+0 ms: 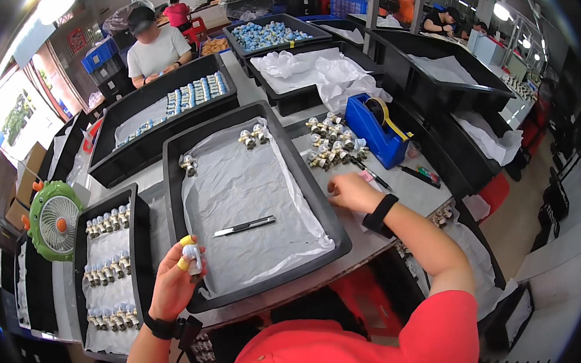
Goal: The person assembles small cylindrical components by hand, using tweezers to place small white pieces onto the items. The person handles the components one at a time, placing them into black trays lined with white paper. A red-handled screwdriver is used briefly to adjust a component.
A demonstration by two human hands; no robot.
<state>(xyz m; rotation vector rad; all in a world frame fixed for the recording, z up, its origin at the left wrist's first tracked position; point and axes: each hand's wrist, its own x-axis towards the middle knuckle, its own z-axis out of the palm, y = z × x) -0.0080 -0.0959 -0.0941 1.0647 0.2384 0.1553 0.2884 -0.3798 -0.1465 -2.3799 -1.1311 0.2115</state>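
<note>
My left hand, with yellow covers on two fingers, is closed around a small grey-and-white figurine over the near left corner of a black tray. White paper lines this tray. On the paper lie a utility knife, a figurine at the left and two figurines at the far end. My right hand rests on the table to the right of the tray, fingers curled and their tips partly hidden. Just beyond it are a pen and a heap of figurines.
A blue tape dispenser stands behind the pens. Figurines in rows fill a narrower tray at the left, beside a green fan. Farther off are a tray of blue-and-white pieces, a bin of blue pieces and a seated co-worker.
</note>
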